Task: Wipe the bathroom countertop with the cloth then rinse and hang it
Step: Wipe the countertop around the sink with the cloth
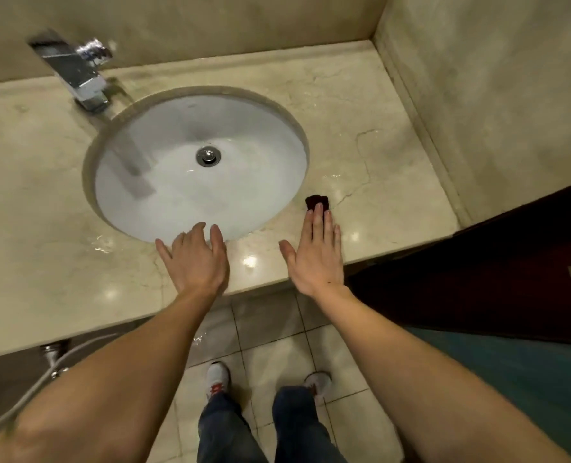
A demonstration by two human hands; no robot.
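Note:
A small dark red cloth [316, 200], bunched up, lies on the beige marble countertop [377, 135] just right of the sink. My right hand [316, 255] is flat with fingers spread, its fingertips touching the cloth's near edge. It does not grip the cloth. My left hand [195, 259] is open, palm down, over the counter's front edge at the near rim of the white oval sink [244, 128]. Wet patches shine on the counter around the sink.
A chrome faucet [77, 71] stands at the back left of the sink, with a metal drain [208, 156] in the bowl. Marble walls close the back and right. A dark door [478, 279] is at right. A hose [43, 379] hangs under the counter, above the tiled floor.

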